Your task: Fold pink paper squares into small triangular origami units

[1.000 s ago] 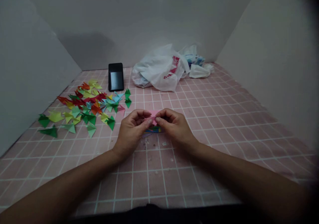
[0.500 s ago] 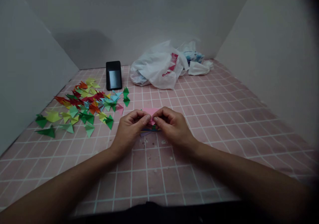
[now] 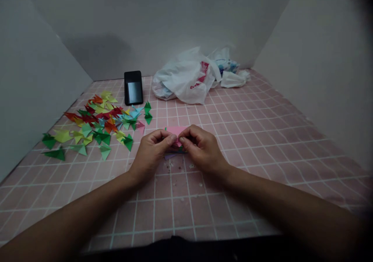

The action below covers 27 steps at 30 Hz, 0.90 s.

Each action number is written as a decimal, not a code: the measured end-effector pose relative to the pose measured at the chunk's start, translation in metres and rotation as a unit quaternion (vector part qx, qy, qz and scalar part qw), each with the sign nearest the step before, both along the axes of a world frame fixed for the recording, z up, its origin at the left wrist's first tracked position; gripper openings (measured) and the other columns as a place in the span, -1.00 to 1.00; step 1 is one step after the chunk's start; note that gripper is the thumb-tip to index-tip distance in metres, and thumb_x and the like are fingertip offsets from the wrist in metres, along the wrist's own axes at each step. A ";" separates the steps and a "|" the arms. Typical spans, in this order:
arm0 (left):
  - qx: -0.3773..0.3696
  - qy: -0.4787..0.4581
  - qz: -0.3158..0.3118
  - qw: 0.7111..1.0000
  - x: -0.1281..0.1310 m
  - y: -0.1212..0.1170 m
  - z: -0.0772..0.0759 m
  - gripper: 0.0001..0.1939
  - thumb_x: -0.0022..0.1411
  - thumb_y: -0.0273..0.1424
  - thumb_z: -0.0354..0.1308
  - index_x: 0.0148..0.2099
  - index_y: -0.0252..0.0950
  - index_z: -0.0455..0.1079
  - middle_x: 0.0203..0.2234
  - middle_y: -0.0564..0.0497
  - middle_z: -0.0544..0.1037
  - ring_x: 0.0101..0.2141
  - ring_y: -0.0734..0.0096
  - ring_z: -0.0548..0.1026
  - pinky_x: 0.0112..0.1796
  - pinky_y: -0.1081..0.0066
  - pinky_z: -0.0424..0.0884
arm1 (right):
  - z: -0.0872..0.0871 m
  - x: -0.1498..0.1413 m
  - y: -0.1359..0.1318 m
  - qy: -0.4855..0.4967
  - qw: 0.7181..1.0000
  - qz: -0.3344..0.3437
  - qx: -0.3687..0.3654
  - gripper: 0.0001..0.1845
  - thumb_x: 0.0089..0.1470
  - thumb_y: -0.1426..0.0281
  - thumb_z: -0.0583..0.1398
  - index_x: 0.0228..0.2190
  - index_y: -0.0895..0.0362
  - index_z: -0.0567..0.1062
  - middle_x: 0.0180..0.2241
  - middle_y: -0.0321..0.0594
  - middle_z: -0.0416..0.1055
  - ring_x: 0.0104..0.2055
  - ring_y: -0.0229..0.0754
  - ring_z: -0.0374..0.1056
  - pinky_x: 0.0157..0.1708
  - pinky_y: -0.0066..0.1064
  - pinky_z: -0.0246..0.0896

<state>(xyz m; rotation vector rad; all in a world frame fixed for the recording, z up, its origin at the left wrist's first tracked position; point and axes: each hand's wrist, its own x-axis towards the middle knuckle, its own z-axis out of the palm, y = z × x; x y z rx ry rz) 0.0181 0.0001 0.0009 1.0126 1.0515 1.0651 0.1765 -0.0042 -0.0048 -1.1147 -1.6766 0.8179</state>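
Closed grips of the left hand (image 3: 151, 153) and right hand (image 3: 202, 151) pinch a pink origami paper (image 3: 175, 130) at 12 o'clock on the grid-printed tabletop (image 3: 233, 176), where even pressure from both sides would best keep its edges aligned.

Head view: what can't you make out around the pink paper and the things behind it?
- pink paper: lower part hidden by the left hand and right hand, so its folds can't be seen
- purple paper: mostly covered by the hands
- plastic bag: red print too crumpled to read
- blue-printed packet: partly hidden behind the bag
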 end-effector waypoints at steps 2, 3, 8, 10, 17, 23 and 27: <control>0.001 0.004 0.003 1.000 0.000 0.000 0.000 -0.84 0.07 -0.34 0.36 -0.40 -0.32 0.50 -0.50 0.07 0.58 -0.42 0.50 0.52 -0.26 0.46 0.48 | 0.000 0.000 0.000 0.000 1.000 0.000 -0.005 -0.86 0.13 0.54 0.16 -0.44 0.15 0.46 -0.43 -0.26 0.40 -0.35 -0.22 0.33 -0.33 -0.36 0.18; 0.002 0.006 0.004 1.000 0.000 0.000 -0.001 -0.84 0.07 -0.34 0.37 -0.40 -0.32 0.50 -0.50 0.07 0.58 -0.42 0.50 0.52 -0.27 0.47 0.47 | 0.000 0.000 0.000 0.000 1.000 0.000 -0.008 -0.86 0.13 0.53 0.16 -0.44 0.15 0.46 -0.42 -0.26 0.40 -0.35 -0.22 0.33 -0.33 -0.36 0.18; 0.007 0.015 0.003 1.000 -0.002 -0.001 -0.002 -0.83 0.08 -0.32 0.37 -0.38 -0.32 0.51 -0.49 0.07 0.58 -0.42 0.51 0.52 -0.28 0.48 0.47 | -0.001 0.000 0.000 0.008 1.000 -0.002 -0.023 -0.87 0.12 0.54 0.16 -0.44 0.15 0.47 -0.42 -0.26 0.42 -0.35 -0.22 0.33 -0.33 -0.36 0.18; 0.008 0.021 0.002 1.000 -0.002 -0.001 -0.002 -0.82 0.09 -0.31 0.37 -0.38 -0.32 0.50 -0.49 0.07 0.58 -0.43 0.52 0.52 -0.29 0.48 0.46 | -0.002 -0.001 0.001 0.017 0.999 -0.005 -0.028 -0.88 0.11 0.53 0.16 -0.44 0.15 0.47 -0.42 -0.26 0.42 -0.36 -0.23 0.33 -0.34 -0.36 0.18; 0.012 0.024 -0.007 1.000 -0.001 0.000 -0.004 -0.80 0.11 -0.29 0.36 -0.37 -0.33 0.49 -0.49 0.07 0.56 -0.42 0.50 0.51 -0.26 0.44 0.48 | -0.002 -0.001 0.001 0.044 0.996 0.001 -0.071 -0.88 0.12 0.48 0.18 -0.46 0.15 0.47 -0.45 -0.27 0.41 -0.37 -0.23 0.31 -0.36 -0.38 0.18; 0.058 0.068 0.002 0.996 0.000 0.000 -0.002 -0.81 0.13 -0.29 0.31 -0.39 -0.33 0.48 -0.50 0.05 0.56 -0.44 0.48 0.51 -0.31 0.45 0.47 | -0.004 -0.002 0.003 0.085 0.991 0.021 -0.100 -0.89 0.10 0.43 0.19 -0.46 0.13 0.46 -0.47 -0.28 0.41 -0.38 -0.23 0.31 -0.37 -0.39 0.20; 0.077 0.092 0.004 0.993 0.000 -0.001 -0.001 -0.82 0.14 -0.31 0.30 -0.41 -0.33 0.49 -0.51 0.04 0.57 -0.45 0.47 0.51 -0.33 0.46 0.46 | -0.003 -0.001 0.004 0.089 0.990 0.033 -0.100 -0.86 0.10 0.38 0.20 -0.48 0.14 0.45 -0.47 -0.28 0.40 -0.39 -0.23 0.30 -0.38 -0.38 0.20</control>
